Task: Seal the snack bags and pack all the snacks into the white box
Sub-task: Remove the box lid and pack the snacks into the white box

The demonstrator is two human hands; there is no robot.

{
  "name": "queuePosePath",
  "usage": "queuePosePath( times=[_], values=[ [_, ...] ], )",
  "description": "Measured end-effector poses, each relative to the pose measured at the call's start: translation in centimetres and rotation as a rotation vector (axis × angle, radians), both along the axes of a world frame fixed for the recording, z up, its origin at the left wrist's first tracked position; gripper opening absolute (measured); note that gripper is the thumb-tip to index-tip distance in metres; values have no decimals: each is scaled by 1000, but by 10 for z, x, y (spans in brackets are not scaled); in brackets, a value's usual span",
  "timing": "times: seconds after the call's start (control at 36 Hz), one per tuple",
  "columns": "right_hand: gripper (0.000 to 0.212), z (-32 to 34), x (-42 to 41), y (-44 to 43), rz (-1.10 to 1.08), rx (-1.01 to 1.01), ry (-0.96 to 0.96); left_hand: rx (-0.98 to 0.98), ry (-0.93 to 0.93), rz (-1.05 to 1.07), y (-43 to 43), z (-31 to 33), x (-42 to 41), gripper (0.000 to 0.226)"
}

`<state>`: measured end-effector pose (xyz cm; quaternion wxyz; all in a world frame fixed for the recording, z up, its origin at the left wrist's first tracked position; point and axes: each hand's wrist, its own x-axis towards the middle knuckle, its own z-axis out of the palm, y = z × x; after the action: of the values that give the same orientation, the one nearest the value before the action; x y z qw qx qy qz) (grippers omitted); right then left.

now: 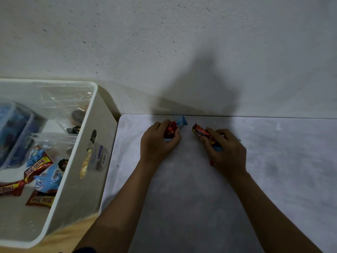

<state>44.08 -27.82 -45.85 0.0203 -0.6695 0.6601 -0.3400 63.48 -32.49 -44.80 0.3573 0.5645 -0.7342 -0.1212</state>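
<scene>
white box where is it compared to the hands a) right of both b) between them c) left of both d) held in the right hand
c: the white box stands left of the left hand, which grips a red snack packet; the right hand, gripping a red snack bar, is farther right.

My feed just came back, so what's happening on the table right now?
A person is picking loose snacks off the grey table. The left hand grips a red packet and a blue packet; the right hand grips a red bar. The white box at left already holds wrapped snacks and clear bags.
</scene>
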Motion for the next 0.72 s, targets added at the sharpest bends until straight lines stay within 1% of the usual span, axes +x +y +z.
queuePosePath(
  times=[0.22, 0.33, 0.39, 0.44, 0.53, 0.58, 0.64, 0.72],
  values=[
    [35, 38, -3, 9, -85, -67, -31, -35, 33, -68, 10, 28, -8, 38],
    [36, 75, -2, 15, -101, -105, -46, -81, 94, -85, 14, 65, -11, 36],
    [36, 96, 1, 17, -113, -139, -7, -116, 121, -101, 15, 89, -9, 36],
    [36, 120, 9, 18, -133, -189, 18, -173, 106, -116, 14, 114, -3, 32],
    [35, 158, 28, 20, -130, -265, 24, -279, 62, -101, 12, 153, 16, 30],
    [35, 182, 49, 22, -128, -293, 27, -302, 74, -96, 12, 177, 39, 32],
    [36, 202, 75, 24, -143, -308, 11, -317, 49, -87, 13, 198, 68, 35],
    [35, 220, 125, 26, -163, -310, -28, -342, 32, -60, 17, 218, 119, 37]
  ],
)
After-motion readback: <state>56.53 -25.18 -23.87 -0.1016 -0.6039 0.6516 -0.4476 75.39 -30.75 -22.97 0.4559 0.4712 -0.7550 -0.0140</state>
